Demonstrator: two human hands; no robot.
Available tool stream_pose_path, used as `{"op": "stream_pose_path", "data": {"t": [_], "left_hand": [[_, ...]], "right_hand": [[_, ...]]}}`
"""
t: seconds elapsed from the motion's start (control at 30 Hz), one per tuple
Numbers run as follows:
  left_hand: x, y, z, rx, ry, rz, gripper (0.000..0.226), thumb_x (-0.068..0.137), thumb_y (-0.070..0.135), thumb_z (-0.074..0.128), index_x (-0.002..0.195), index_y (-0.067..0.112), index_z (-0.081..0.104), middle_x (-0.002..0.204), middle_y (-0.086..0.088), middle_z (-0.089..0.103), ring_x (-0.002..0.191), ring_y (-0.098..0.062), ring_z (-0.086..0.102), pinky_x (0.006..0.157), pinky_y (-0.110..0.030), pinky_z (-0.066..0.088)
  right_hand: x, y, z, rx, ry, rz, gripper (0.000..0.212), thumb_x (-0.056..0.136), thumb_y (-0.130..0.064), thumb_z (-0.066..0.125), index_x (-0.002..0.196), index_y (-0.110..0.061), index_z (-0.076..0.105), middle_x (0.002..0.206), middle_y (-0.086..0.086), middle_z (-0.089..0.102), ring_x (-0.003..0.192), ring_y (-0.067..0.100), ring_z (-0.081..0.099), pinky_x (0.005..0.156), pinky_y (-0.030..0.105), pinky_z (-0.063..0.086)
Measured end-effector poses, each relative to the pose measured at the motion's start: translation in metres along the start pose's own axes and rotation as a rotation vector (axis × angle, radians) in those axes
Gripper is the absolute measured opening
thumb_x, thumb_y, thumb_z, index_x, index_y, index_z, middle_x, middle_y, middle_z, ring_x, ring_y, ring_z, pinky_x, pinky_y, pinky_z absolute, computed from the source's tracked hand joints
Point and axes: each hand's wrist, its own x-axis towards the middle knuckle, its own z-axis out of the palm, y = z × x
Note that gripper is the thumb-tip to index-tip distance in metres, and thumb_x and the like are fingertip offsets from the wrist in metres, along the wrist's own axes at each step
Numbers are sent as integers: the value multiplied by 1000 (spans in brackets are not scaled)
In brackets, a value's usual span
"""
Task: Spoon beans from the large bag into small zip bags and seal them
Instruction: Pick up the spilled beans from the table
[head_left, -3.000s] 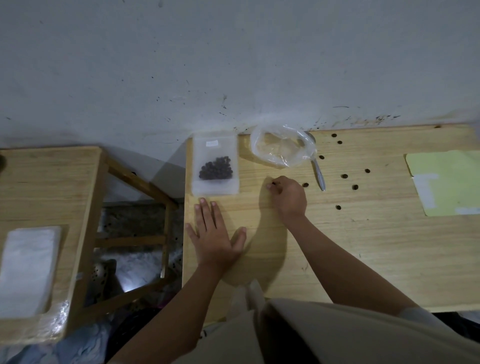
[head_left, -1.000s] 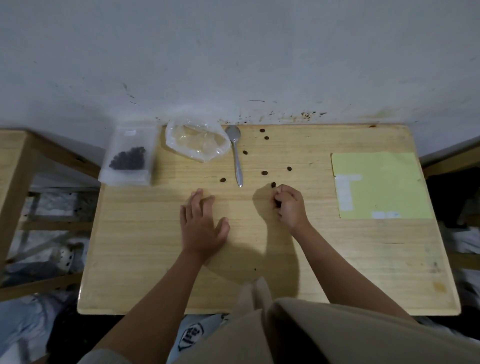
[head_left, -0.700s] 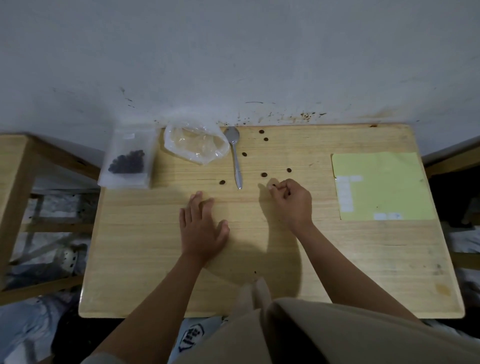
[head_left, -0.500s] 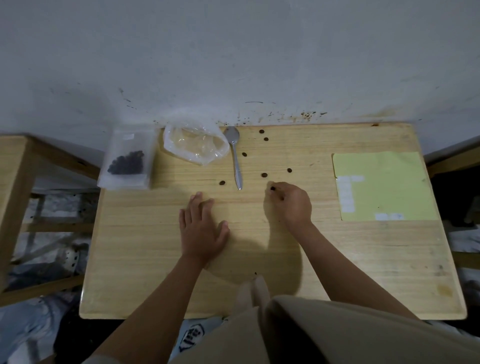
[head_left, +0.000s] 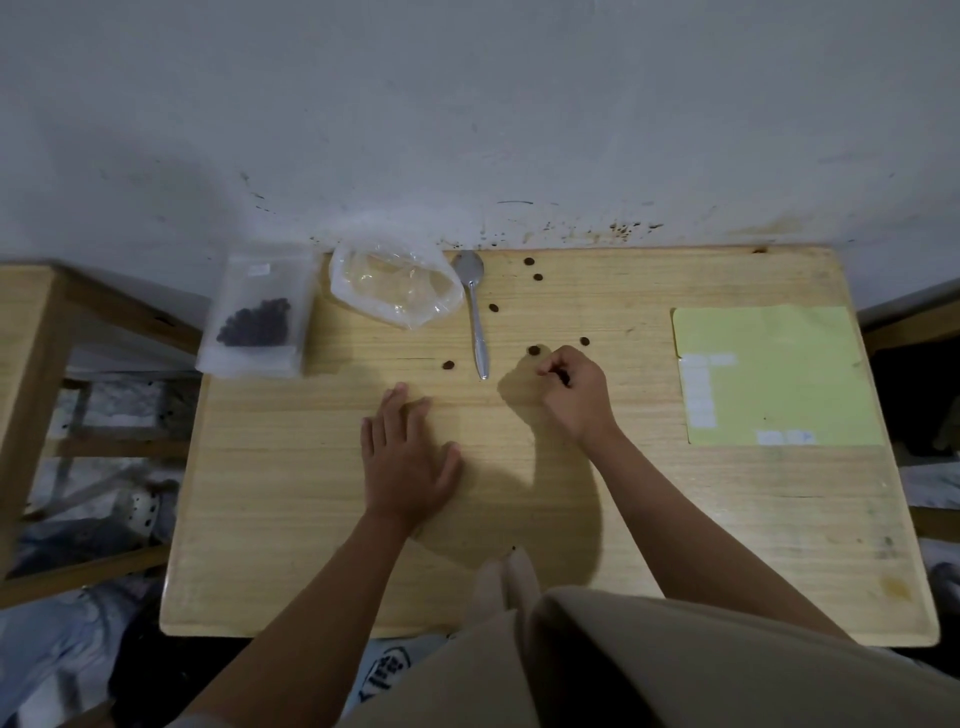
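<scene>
The left hand lies flat, fingers straight, on the pale wooden table. The right hand curls its fingers around small dark beans, mostly hidden. At eleven o'clock sit the crumpled clear plastic bag and the small bean-filled zip bag, overhanging the table edge.

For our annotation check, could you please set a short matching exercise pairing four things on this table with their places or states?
Things:
1. spoon
2. small zip bag
3. large bag
4. left hand

Places or states:
A. flat on the wood, palm down
B. at the table's far left corner, beans inside
C. between the clear bag and loose beans
D. crumpled, open, nearly empty

Pairs: 1-C, 2-B, 3-D, 4-A
</scene>
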Motion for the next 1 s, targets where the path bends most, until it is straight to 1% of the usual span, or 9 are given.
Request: {"op": "stream_pose_path", "data": {"t": [0.17, 0.23, 0.3, 0.4, 0.47, 0.57, 0.77, 0.9, 1.0], "left_hand": [[0, -1, 1, -8, -5, 0, 66, 78, 54, 46, 130, 13, 47, 149, -14, 33, 140, -30, 26, 109, -55, 22], [0, -1, 1, -9, -3, -4, 66, 78, 54, 46, 129, 13, 47, 149, -14, 33, 141, -30, 26, 110, -55, 22], [0, -1, 1, -9, -3, -6, 66, 78, 54, 46, 129, 13, 48, 149, -14, 33, 140, -30, 27, 109, -55, 22], [0, -1, 1, -1, -4, 1, 66, 78, 54, 47, 130, 14, 46, 149, -14, 32, 141, -30, 26, 109, -56, 23], [0, -1, 1, -3, -7, 1, 66, 78, 54, 48, 130, 14, 45, 150, -14, 31, 141, -30, 25, 110, -55, 21], [0, -1, 1, -1, -4, 1, 65, 77, 54, 48, 130, 15, 43, 149, -14, 33, 140, -31, 28, 109, -55, 23], [0, -2, 0, -16, -9, 7, 66, 78, 55, 48, 131, 14, 44, 149, -15, 32, 140, -31, 27, 109, -57, 23], [0, -2, 0, -16, -11, 7, 66, 78, 55, 48, 131, 15, 44, 149, -15, 32, 140, -31, 27, 109, -57, 24], [0, -1, 0, -17, -3, 6, 65, 78, 53, 47, 130, 15, 43, 149, -15, 33, 139, -32, 28, 108, -57, 24]], "right_hand": [[9, -10, 1, 340, 68, 159, 37, 92, -11, 53, 56, -9, 43, 50, -1, 41, 39, 6, 35, 38, 21, 31], [11, -10, 4, 159, 140, 62, 45, 92, -22, 58, 53, -10, 38, 49, 0, 40, 44, 2, 42, 48, 13, 37], [12, -8, 5, -83, 221, -54, 42, 88, -28, 64, 54, -11, 46, 53, 1, 49, 51, 4, 47, 51, 10, 36], [13, -6, 5, -256, 257, -179, 24, 86, -27, 67, 79, -5, 72, 74, 6, 69, 65, 15, 59, 60, 20, 44], [16, -6, 4, -342, 211, -225, 20, 86, -21, 67, 95, -4, 73, 90, 9, 72, 80, 20, 64, 70, 24, 46], [20, -2, 6, -481, 116, -233, 19, 87, -19, 65, 99, -7, 73, 87, 12, 68, 79, 24, 61, 65, 24, 38], [21, 4, 11, -565, 117, -221, 17, 90, -17, 59, 94, -6, 72, 85, 11, 64, 72, 18, 54, 61, 24, 32], [18, 2, 10, -383, 183, -203, 18, 90, -19, 60, 90, -2, 66, 74, 3, 62, 63, 9, 49, 57, 20, 35], [10, -8, 15, -92, 55, -17, 19, 98, -21, 45, 83, -12, 53, 69, -7, 48, 59, 5, 43, 53, 14, 37]]}}
